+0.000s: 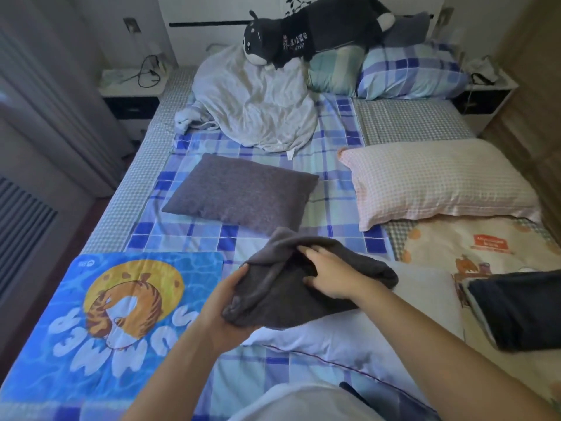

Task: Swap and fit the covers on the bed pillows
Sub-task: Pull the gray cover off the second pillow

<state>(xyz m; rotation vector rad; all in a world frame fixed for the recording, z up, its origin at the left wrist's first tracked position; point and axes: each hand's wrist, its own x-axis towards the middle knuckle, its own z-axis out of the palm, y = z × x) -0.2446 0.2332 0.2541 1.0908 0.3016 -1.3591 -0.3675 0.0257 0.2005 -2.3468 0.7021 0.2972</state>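
A dark grey pillow cover (273, 296) is bunched up above a bare white pillow (403, 317) at the near edge of the bed. My left hand (226, 302) grips the cover's lower left end from underneath. My right hand (331, 275) lies on top of the cover, its fingers curled into the folds near the opening. A grey-covered pillow (243, 192) lies flat in the middle of the bed. A pink checked pillow (437, 183) lies to its right.
A blue mat with a tiger print (106, 326) lies at the near left. A crumpled white sheet (255, 107), a black plush toy (315, 28) and blue plaid pillows (409, 71) sit at the headboard. A dark folded cloth (516, 308) lies at the right. Nightstands flank the bed.
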